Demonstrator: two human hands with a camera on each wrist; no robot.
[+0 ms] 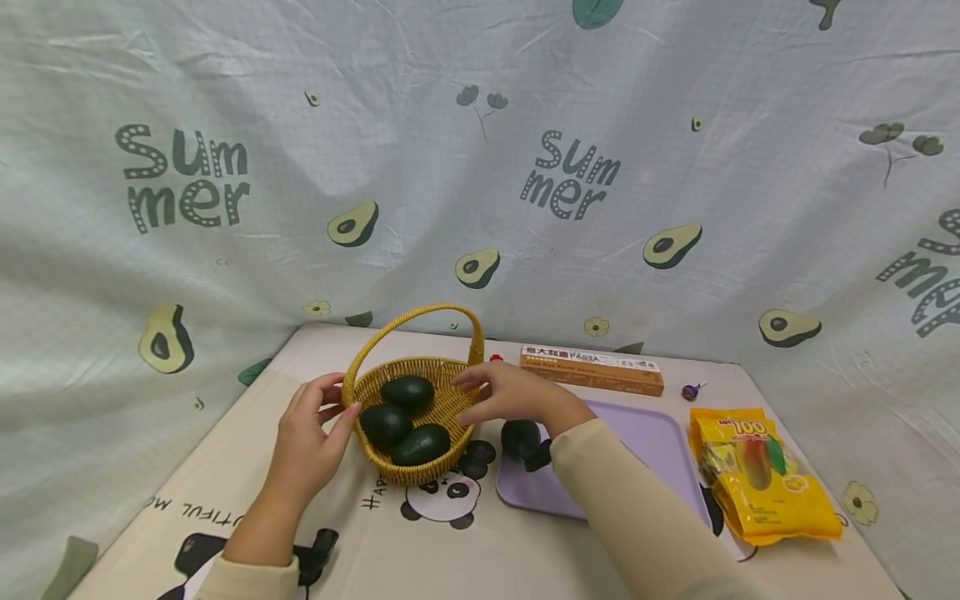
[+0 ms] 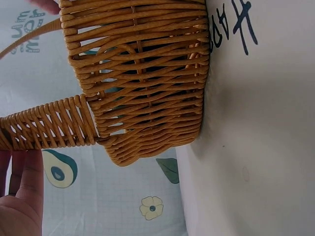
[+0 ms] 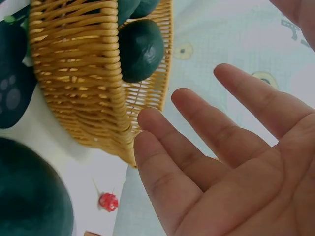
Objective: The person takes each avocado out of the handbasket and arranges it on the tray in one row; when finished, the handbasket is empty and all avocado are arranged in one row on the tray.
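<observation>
From where I stood, the basket (image 1: 408, 477) sat upright on the tabletop (image 1: 420, 558), just left of the tray (image 1: 652, 433). The person's left hand (image 1: 307, 437) gripped it at the foot of the handle (image 2: 54, 123), thumb on the near side and fingers behind. The right hand (image 1: 517, 393) was over the basket's right side, fingers straight and spread, holding nothing; whether a fingertip brushed the rim (image 3: 114, 64), I couldn't tell.

The step looked to me like steadying the basket while the right hand worked at it. The left hand's low hold seemed a sound one, since a pull higher up could have tipped so light a thing. I'd have wanted the right hand lifted well clear of rim and handle before any sideways move, so as not to drag the wicker. The avocados looked smooth and apt to roll, so a wrap of the whole hand and a low, gentle release would have suited them better than a fingertip pinch and a drop. Bare wicker on the basket's right offered space.

I counted four avocados: three in the basket, one at the back (image 1: 408, 393), one at the left (image 1: 385, 426), one in front (image 1: 421, 445), and a fourth (image 1: 517, 437) on the tray. There was one basket, one tray and one box (image 1: 591, 371) behind it. Two lollipops lay there, a red one (image 3: 108, 201) and a purple one (image 1: 690, 392). On the far right was a yellow bag (image 1: 765, 487), single as far as I could see.
</observation>
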